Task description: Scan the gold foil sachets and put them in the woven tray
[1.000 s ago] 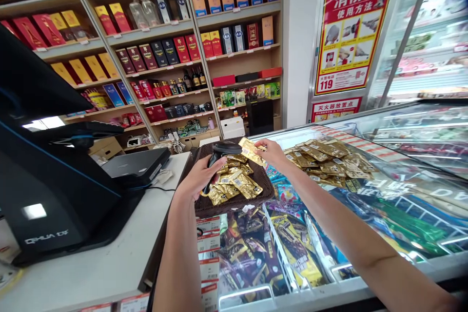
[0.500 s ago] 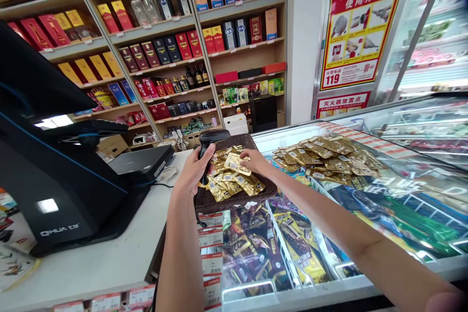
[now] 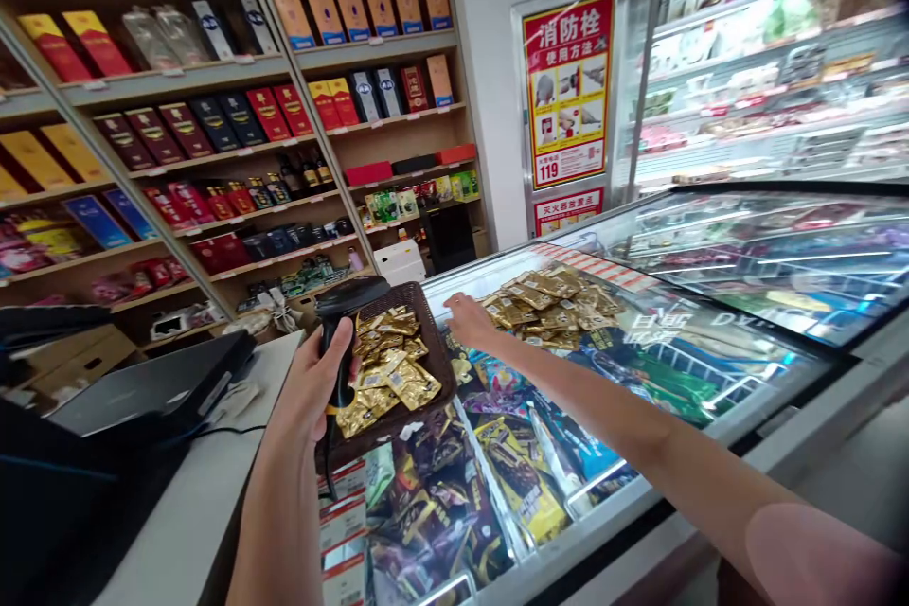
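Right hand [image 3: 470, 322] away, left [image 3: 309, 393] holds one scanner [image 3: 351, 295]

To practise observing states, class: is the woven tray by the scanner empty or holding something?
Holding something: gold sachets lie heaped inside the brown woven tray.

Our bare left forearm [image 3: 276, 521] and bare right forearm [image 3: 625, 421] are slim, and what looks like a pale pink short sleeve [image 3: 810, 561] shows at the lower right edge.
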